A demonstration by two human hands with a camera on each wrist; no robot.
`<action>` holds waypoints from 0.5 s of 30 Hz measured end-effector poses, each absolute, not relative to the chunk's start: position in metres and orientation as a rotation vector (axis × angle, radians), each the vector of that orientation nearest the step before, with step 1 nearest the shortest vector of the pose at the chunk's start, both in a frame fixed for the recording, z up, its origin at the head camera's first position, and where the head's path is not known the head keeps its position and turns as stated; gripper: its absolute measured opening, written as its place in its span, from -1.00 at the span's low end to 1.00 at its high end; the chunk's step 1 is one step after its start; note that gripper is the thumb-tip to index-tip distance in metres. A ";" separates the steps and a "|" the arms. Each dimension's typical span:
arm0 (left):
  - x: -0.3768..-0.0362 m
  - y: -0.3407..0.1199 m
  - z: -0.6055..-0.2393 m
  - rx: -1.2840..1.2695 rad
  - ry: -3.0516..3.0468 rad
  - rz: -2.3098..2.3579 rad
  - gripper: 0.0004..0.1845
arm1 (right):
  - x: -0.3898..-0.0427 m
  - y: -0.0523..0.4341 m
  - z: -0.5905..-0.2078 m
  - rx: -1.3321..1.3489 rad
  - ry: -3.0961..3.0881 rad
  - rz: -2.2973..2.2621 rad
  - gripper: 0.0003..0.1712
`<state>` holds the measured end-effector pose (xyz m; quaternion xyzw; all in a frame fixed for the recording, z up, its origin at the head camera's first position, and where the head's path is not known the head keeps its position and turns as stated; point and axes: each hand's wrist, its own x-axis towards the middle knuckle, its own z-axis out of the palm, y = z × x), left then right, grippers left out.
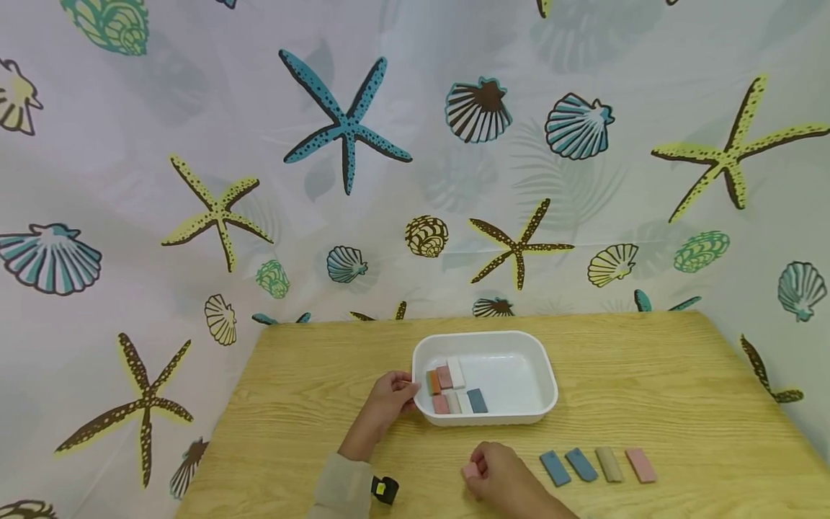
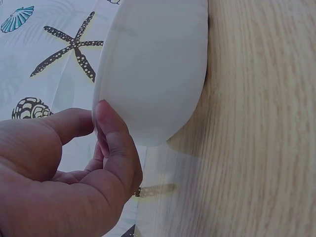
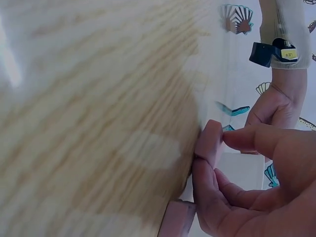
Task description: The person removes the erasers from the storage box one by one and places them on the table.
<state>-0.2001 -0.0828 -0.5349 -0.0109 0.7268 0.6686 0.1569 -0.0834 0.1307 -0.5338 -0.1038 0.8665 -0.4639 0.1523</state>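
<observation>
My left hand [image 1: 387, 400] pinches the left rim of a white tray [image 1: 543, 375], thumb on one side and fingers on the other in the left wrist view. My right hand [image 1: 502, 476] is on the table in front of the tray. Between its thumb and fingers it pinches a small pink rectangular block [image 3: 210, 140], whose end [image 1: 471, 470] shows in the head view. Inside the tray's left half, several small blocks stand in two rows, among them a white one [image 1: 455, 373], an orange one [image 1: 434, 383] and a blue one [image 1: 477, 401].
Right of my right hand, two blue blocks [image 1: 555, 468] [image 1: 581, 464], a tan block [image 1: 609, 464] and a pink block [image 1: 640, 465] lie in a row on the wooden table [image 1: 681, 389]. A shell-and-starfish-patterned cloth [image 1: 402, 180] hangs behind and beside the table.
</observation>
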 end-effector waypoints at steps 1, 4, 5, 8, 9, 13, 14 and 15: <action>-0.200 -0.083 -0.535 -0.030 2.080 1.914 -0.66 | -0.084 0.131 -0.535 -0.306 2.510 -1.324 -0.83; -0.201 -0.083 -0.533 -0.029 2.071 1.918 -0.66 | -0.085 0.132 -0.538 -0.326 2.560 -1.304 -0.82; -0.200 -0.083 -0.532 -0.024 2.068 1.918 -0.66 | -0.086 0.132 -0.538 -0.330 2.568 -1.297 -0.81; -0.200 -0.084 -0.529 -0.013 2.063 1.915 -0.67 | -0.086 0.131 -0.539 -0.346 2.587 -1.276 -0.81; -0.200 -0.084 -0.528 -0.010 2.062 1.914 -0.67 | -0.087 0.131 -0.538 -0.355 2.595 -1.268 -0.81; -0.200 -0.084 -0.527 -0.025 2.053 1.917 -0.67 | -0.087 0.130 -0.533 -0.382 2.591 -1.234 -0.82; -0.200 -0.084 -0.528 -0.031 2.053 1.918 -0.68 | -0.087 0.131 -0.530 -0.390 2.576 -1.231 -0.82; -0.200 -0.083 -0.529 -0.032 2.056 1.916 -0.67 | -0.087 0.132 -0.527 -0.391 2.547 -1.234 -0.82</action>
